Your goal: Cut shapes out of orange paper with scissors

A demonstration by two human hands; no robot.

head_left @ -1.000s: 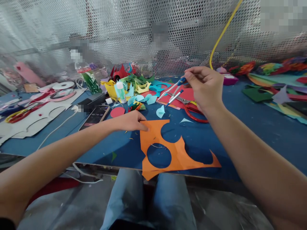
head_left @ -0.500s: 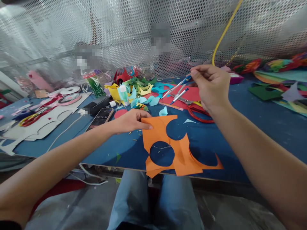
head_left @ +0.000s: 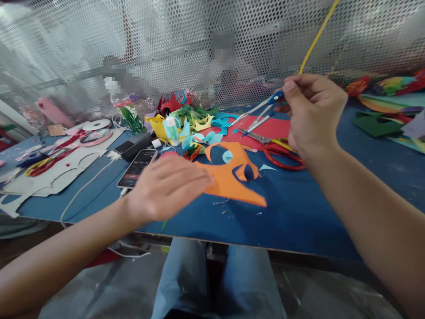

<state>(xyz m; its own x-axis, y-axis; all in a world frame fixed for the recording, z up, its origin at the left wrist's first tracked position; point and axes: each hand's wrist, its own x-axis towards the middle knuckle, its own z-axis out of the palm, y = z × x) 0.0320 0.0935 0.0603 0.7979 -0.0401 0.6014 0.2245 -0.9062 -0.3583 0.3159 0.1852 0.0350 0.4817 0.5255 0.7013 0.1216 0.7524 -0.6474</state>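
Orange cut-out sheet, one, pinched by the left hand, had swung inward from the bench's near edge, apparently for repositioning; right hand held one compass at its head.

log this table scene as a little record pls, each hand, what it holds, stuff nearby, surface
left hand: left hand, blurred, pinching an orange sheet of paper by its edge
sheet: tilted, with curved cut-outs
right hand: right hand, holding a blue and silver metal drawing compass, its legs spread
near right hand: red-and-yellow-handled metal scissors, partly over a red sheet of paper
near left hand: rectangular phone with a lit screen
surface: flat blue tabletop
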